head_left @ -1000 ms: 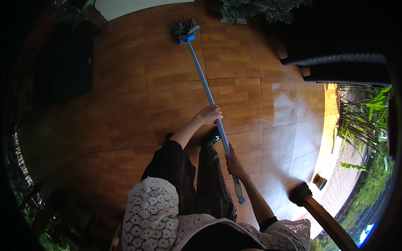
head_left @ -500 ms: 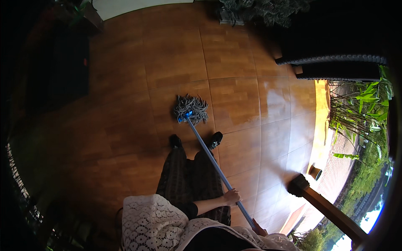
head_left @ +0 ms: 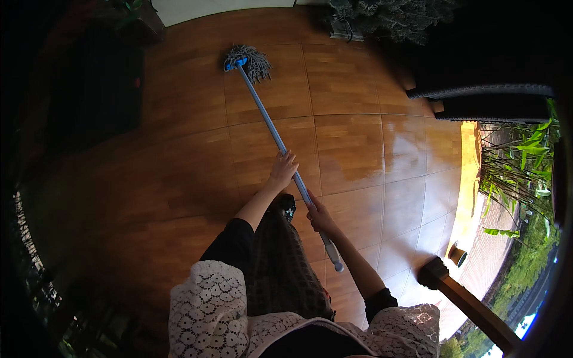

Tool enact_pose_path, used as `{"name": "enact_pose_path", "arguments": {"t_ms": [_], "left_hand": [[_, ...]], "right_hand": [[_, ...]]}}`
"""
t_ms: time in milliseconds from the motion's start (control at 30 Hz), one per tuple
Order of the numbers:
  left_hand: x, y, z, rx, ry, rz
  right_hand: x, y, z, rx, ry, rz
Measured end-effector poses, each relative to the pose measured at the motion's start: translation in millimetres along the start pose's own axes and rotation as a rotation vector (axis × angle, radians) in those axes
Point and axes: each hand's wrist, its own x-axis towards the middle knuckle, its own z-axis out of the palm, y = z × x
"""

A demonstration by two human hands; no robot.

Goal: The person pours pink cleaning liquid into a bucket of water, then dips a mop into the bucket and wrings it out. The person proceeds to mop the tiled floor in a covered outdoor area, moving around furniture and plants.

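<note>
Fingers [head_left: 313, 209] of the right hand [head_left: 323, 218] are wrapped around a long, straight, silver-blue metal pole [head_left: 264, 113], a little forward of its pale, rounded end grip [head_left: 332, 255]. Farther up the pole, the left hand [head_left: 282, 172] is clamped on it too, its fingers bent across the metal. Just left of the right hand, one dark, white-marked shoe [head_left: 288, 206] stands on the glossy, brown, wood-patterned tile floor [head_left: 346, 143]. Toward the floor's right edge stands a brown wooden post [head_left: 473, 307] with a dark carved base [head_left: 431, 272], and near it a small, round, brown pot [head_left: 458, 255]. Ahead, the pole slants forward and to the left into a blue plastic socket [head_left: 236, 64] joined to a shaggy grey string mop head [head_left: 256, 64], which lies spread on the floor, short of its far edge. Along that far edge stand a pale panel [head_left: 227, 11] and, to its right, a bushy grey-green plant [head_left: 391, 18].
</note>
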Motion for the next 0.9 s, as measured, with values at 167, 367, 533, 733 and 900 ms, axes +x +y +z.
{"name": "enact_pose_path", "arguments": {"t_ms": [167, 367, 533, 733, 900], "left_hand": [[30, -73, -32, 0.112, 0.195, -0.211], [3, 15, -16, 0.164, -0.081, -0.009], [-55, 201, 4, -0.102, -0.25, 0.329], [-67, 331, -8, -0.498, -0.602, 0.55], [-66, 288, -24, -0.633, -0.751, 0.511]], "right_hand": [[62, -79, 29, 0.555, -0.298, -0.028], [-21, -10, -9, 0.617, -0.407, 0.117], [-188, 78, -85, 0.441, -0.29, 0.362], [-321, 122, -131, -0.489, 0.119, 0.354], [-299, 112, -118, -0.463, 0.081, 0.161]]}}
